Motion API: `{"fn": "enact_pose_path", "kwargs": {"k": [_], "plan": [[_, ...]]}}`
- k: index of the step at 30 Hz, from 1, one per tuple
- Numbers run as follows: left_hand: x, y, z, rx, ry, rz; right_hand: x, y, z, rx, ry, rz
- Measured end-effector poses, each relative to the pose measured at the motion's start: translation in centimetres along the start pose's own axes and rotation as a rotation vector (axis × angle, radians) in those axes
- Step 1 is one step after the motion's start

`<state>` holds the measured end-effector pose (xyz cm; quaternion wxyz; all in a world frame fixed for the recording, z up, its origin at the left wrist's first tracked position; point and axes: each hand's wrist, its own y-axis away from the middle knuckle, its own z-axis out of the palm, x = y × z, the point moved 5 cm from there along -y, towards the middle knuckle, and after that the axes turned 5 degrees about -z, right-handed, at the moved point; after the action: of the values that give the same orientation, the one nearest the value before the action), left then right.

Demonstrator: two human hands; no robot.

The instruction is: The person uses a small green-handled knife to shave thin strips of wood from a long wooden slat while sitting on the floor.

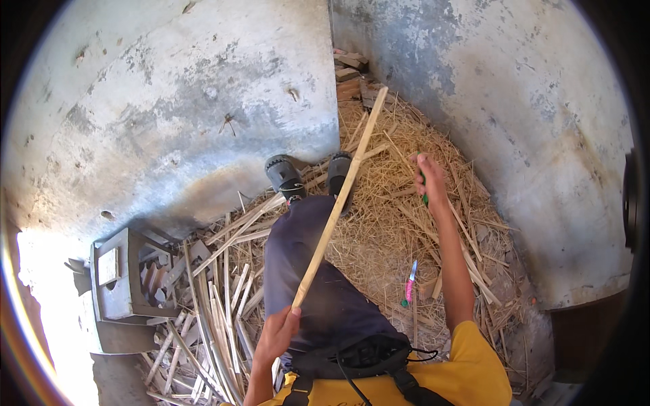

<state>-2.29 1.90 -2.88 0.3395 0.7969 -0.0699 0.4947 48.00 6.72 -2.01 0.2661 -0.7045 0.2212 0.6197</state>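
Seated on a floor [406, 271] heaped with straw-like shavings [393, 169], legs in dark trousers [318, 271] stretched toward the wall corner, dark shoes [284, 174] close to the base of the stained concrete wall [203, 101]. Piled along the left side of the legs: many pale split strips [223, 298], fanned and overlapping, crowding the space between the left knee and a grey hollow concrete block [118, 284]. Inside the block's open cavity: a few short strips, leaning. Stacked in the far corner: some broken brick pieces [349, 71]. Lying on the shavings just right of the right thigh: a small knife with a pink and green handle [409, 283], untouched.

Left hand [279, 331] closed around the near end of a long pale stick [338, 196], held slanting up across the lap and over the right shoe, far tip toward the corner. Right hand [428, 177] stretched out over the shavings, well apart from the stick, fingers wrapped on something green [424, 197], mostly hidden; hard to tell what kind of thing.
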Motion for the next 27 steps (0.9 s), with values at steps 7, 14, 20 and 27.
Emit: {"fn": "enact_pose_path", "kwargs": {"k": [7, 14, 20, 27], "plan": [[3.2, -2.3, 2.2, -0.32, 0.384, -0.106, -4.2, 8.4, 5.9, -0.237, -0.154, -0.192], [7.1, -2.7, 3.0, -0.299, 0.422, 0.015, -10.3, 16.7, 10.0, -0.361, 0.205, -0.658], [8.9, -2.3, 3.0, -0.046, 0.184, 0.228, -11.7, 19.5, 11.5, -0.436, 0.414, -0.817], [10.4, -1.5, 2.9, 0.042, 0.068, 0.305, -11.5, 20.1, 11.7, -0.458, 0.455, -0.842]]}}
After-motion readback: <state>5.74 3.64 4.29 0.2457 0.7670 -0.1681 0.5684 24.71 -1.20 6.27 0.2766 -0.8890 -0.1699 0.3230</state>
